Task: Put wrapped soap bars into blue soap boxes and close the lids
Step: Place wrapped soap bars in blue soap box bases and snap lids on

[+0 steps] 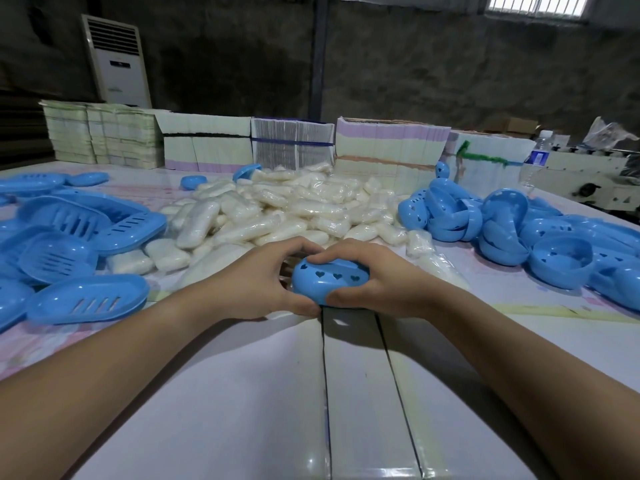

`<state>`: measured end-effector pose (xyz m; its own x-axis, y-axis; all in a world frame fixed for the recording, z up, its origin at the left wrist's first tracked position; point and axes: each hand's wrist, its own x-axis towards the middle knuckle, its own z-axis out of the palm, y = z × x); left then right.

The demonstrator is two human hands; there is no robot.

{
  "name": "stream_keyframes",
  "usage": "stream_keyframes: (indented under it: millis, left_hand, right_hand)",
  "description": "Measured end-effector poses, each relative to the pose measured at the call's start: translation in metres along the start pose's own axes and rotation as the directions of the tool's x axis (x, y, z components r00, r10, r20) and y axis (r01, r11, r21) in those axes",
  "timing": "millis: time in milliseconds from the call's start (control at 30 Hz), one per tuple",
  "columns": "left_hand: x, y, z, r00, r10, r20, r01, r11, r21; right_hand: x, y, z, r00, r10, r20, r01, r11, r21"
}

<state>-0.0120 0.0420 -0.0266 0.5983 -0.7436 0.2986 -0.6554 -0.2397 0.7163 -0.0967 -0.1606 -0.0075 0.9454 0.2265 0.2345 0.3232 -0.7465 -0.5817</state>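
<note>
A blue soap box (329, 277) with heart-shaped holes in its lid sits at the middle of the table, lid down on its base. My left hand (258, 282) clasps its left end and my right hand (370, 280) clasps its right end, thumbs at the near edge and fingers over the top. Whatever is inside the box is hidden. Behind my hands lies a large heap of wrapped white soap bars (287, 206). Blue slotted box bases (86, 299) are piled at the left. Blue heart-hole lids (561, 259) are piled at the right.
Stacks of flat cardboard packs (388, 147) line the far edge of the table. A water bottle (538, 155) stands at the far right. A white floor air conditioner (117, 60) stands against the back wall. The near table surface (242, 393) is pale board.
</note>
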Motion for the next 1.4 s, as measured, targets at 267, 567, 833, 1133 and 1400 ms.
stream_keyframes:
  millis: [267, 567, 833, 1133, 1400]
  left_hand:
    - [0.0, 0.0, 0.0, 1.0, 0.016, -0.003, -0.016, 1.0, 0.009]
    - [-0.001, 0.005, 0.0, 0.997, -0.069, -0.019, 0.068, 0.996, -0.061]
    - [-0.003, 0.023, -0.003, 0.954, -0.3, -0.002, 0.223, 0.711, -0.667]
    - [-0.005, 0.027, -0.006, 0.957, -0.277, 0.089, 0.221, 0.489, -0.844]
    - [-0.003, 0.033, 0.007, 0.954, -0.296, 0.054, 0.206, 0.514, -0.832]
  right_hand:
    - [0.0, 0.0, -0.004, 0.995, 0.028, 0.094, -0.03, 0.999, 0.023]
    - [-0.003, 0.002, -0.007, 1.0, 0.007, 0.005, -0.007, 1.0, -0.002]
    - [-0.006, -0.009, -0.005, 0.963, -0.193, -0.189, 0.183, 0.981, -0.071]
    - [-0.005, -0.009, 0.0, 0.969, -0.02, -0.248, 0.106, 0.935, 0.338]
    - [0.0, -0.006, 0.003, 0.981, 0.071, -0.182, 0.049, 0.815, 0.578]
